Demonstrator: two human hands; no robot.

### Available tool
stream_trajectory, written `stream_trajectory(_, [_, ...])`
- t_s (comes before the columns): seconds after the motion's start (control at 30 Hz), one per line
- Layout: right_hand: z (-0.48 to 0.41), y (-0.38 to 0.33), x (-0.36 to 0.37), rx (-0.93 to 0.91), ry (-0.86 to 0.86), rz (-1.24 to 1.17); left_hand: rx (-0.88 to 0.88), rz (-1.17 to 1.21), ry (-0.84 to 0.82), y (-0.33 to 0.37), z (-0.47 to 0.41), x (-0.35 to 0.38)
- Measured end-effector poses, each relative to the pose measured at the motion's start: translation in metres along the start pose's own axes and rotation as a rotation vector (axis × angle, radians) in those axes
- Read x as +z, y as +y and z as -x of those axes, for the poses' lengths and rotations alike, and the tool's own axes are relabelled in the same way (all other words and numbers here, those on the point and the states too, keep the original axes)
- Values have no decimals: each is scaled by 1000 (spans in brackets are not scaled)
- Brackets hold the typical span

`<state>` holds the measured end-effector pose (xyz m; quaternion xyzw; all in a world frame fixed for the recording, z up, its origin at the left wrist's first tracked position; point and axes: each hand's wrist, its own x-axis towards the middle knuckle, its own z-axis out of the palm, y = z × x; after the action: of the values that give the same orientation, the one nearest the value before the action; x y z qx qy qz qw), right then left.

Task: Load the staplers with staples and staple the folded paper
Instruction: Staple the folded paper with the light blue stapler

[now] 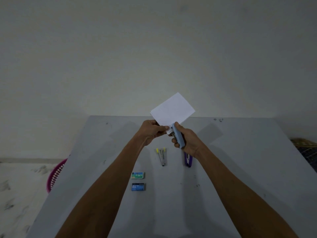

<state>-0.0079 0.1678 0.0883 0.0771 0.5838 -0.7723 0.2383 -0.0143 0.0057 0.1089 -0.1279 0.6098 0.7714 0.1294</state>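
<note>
White folded paper [172, 109] sits pinched in my left hand [153, 130] at twelve o'clock above the grey table [240, 169], so my right hand [186, 140], clenching the pale-blue stapler [178, 136], should squeeze squarely over its corner.

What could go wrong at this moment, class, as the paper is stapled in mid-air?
1. The left hand pinches the folded paper right beside the blue stapler; a finger could get nipped.
2. Only one corner is held, so the sheet may twist and the staple land crooked.
3. The right hand works unsupported above the table.
</note>
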Motion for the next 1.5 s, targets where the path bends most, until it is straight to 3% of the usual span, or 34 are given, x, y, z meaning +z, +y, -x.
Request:
stream_trajectory(0.17, [-3,-1,-1,-27,79,88,-9,-24,-31,0,2,1])
stream_trajectory(0.7, [1,1,6,-36,106,162,31,-91,15,2,-1,-4])
stream_trajectory(0.93, [7,5,9,-178,195,297,43,-95,10,-3,1,-6])
stream_trajectory(1.13, [7,8,9,-188,206,323,9,-24,26,-8,2,-8])
stream_trajectory(1.33, [8,9,4,-112,101,282,3,72,100,-4,0,-19])
stream_trajectory(1.5, [2,11,9,-17,122,-40,28,143,125,-3,0,-19])
